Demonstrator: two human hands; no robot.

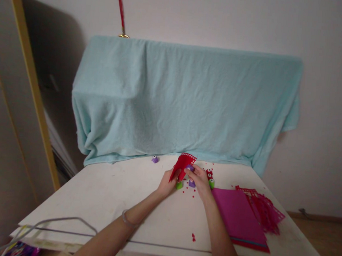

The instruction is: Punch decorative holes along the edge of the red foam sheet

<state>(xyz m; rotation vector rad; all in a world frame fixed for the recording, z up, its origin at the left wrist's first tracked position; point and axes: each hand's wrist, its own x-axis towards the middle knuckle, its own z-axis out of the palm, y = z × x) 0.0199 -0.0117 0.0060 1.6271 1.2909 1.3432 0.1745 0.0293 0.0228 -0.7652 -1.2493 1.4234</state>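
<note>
My left hand (166, 184) grips a sheet of red paper (179, 167), which is bent and has a row of punched holes along its upper edge. Closed around a small purple craft punch (189, 168), my right hand (200, 179) is at the paper's right side. Whether the paper sits in the punch's slot, I cannot tell. Below the hands, a second purple punch (192, 183) and a green punch (179, 185) rest on the table. Red punches (209, 173) and another green punch (211, 183) lie just beyond my right hand, partly hidden by it.
Tiny red paper bits (193, 196) are scattered on the white table (109, 194). To the right lie a stack of magenta paper (238, 216) and punched red scraps (266, 210). One purple punch (155, 159) stands near the light-blue cloth (185, 101). A grey cable (63, 218) crosses the front left.
</note>
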